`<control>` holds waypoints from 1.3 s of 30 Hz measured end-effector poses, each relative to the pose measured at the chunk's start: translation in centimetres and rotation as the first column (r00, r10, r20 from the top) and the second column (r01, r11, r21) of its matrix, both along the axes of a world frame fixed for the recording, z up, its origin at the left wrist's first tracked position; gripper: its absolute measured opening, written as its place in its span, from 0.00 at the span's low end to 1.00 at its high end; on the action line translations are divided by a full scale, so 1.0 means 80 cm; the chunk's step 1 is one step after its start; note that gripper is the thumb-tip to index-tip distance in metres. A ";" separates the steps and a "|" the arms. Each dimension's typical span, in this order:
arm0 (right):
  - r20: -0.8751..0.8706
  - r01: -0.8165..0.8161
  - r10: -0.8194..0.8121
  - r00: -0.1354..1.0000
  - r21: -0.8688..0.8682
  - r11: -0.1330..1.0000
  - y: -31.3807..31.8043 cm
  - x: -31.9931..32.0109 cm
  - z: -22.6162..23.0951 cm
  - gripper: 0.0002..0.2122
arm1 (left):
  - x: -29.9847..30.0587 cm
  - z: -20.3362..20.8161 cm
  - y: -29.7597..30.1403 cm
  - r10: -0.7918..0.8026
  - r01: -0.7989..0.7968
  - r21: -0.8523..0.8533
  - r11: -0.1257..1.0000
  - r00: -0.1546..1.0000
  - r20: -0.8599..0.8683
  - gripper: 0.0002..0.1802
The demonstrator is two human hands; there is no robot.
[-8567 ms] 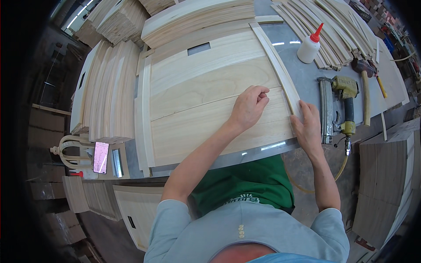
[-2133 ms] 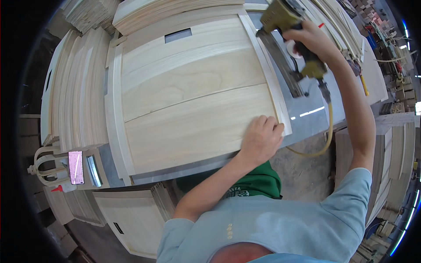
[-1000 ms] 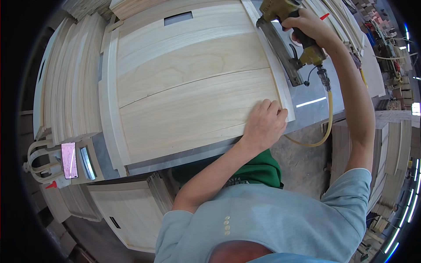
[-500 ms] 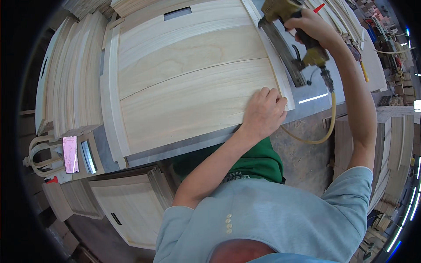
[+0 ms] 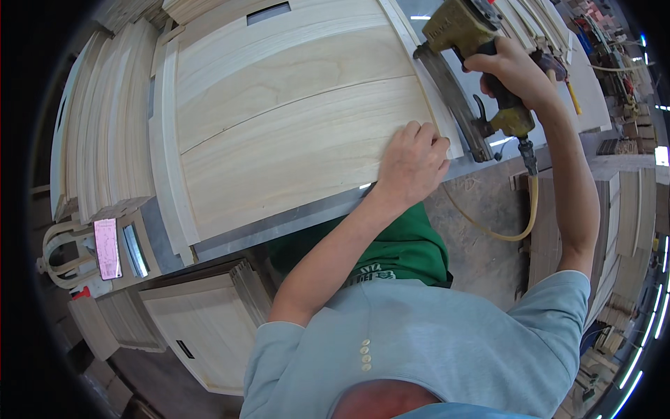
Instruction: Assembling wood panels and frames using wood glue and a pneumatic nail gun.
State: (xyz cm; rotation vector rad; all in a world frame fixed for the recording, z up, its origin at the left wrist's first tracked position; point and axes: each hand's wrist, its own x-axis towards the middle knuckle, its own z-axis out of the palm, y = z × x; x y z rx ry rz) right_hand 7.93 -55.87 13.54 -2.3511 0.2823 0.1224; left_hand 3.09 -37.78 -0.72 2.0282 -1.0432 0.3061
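Note:
A pale wooden panel point(image 5: 293, 133) with strips along its sides lies on a grey worktop in front of me. My left hand point(image 5: 413, 162) rests on its near right corner, fingers curled in by the right edge strip point(image 5: 426, 91). My right hand point(image 5: 515, 70) is wrapped round the handle of an air nail gun point(image 5: 453, 35), brass-coloured and worn. The gun's nose is close to the right strip; whether it touches cannot be made out. From the handle's lower end a yellow air hose point(image 5: 534, 202) loops down past the table edge.
Stacked boards point(image 5: 112, 119) stand to the left of the panel. A pink-screened phone point(image 5: 107, 248) lies at the left corner, beside a clamp-like frame point(image 5: 63, 255). Below the table leans another panel point(image 5: 202, 328). More board stacks point(image 5: 572, 230) stand at the right.
The nail gun and my right hand have shifted slightly toward me and to the right along the strip. My left hand keeps its place at the panel's corner. The view has shifted a little.

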 end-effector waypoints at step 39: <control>-0.036 0.357 -0.401 0.915 0.533 0.767 -0.147 -0.108 -0.040 0.15 | -0.001 0.017 0.093 0.000 0.002 0.106 0.994 1.000 -0.020 0.17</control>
